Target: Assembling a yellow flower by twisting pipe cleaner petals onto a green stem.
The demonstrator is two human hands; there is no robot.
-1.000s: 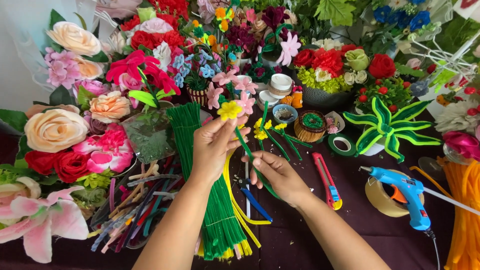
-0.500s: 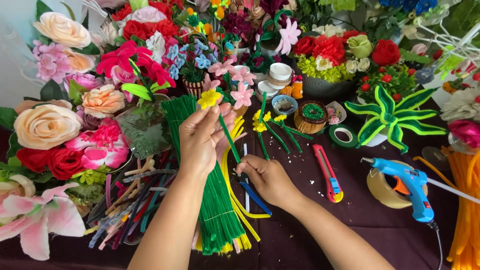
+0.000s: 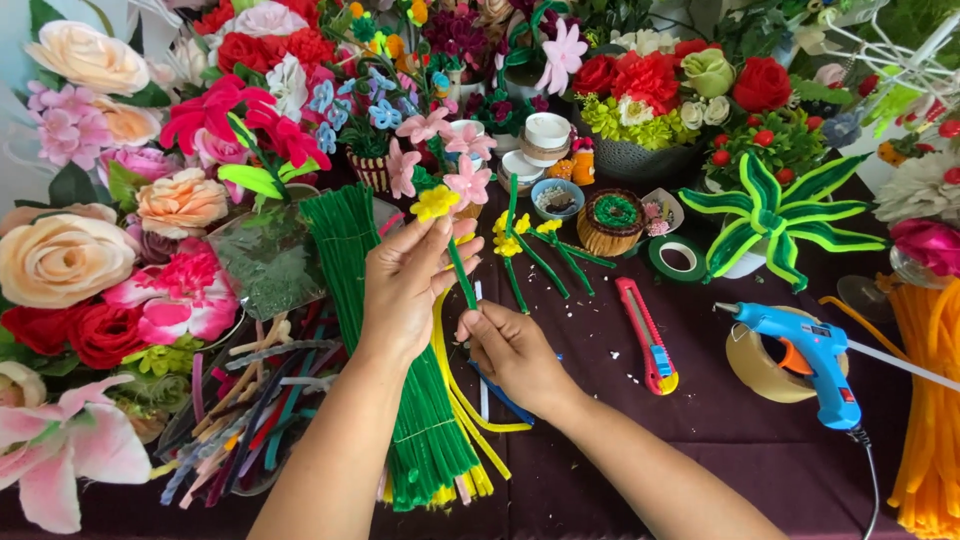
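left hand (image 3: 405, 285) raised above the table, fingers closed around the upper part of a yellow pipe-cleaner flower (image 3: 437, 203), just under the bloom. right hand (image 3: 515, 350) lower down, fingertips pinched on the bottom end of the same flower's green stem (image 3: 462, 275), stem slanting between the two hands. beneath the left wrist, a thick bundle of green pipe cleaners (image 3: 400, 370) lying lengthwise on the dark purple tablecloth (image 3: 720, 430), yellow ones poking out beside it. just beyond the hands, more finished yellow flowers (image 3: 520, 240) laid flat. right of those, a red utility knife (image 3: 648, 335), then a blue glue gun (image 3: 810, 360) resting against a roll of tape (image 3: 760, 365). far left, large fabric roses (image 3: 60, 260) and mixed loose pipe cleaners (image 3: 250, 400).
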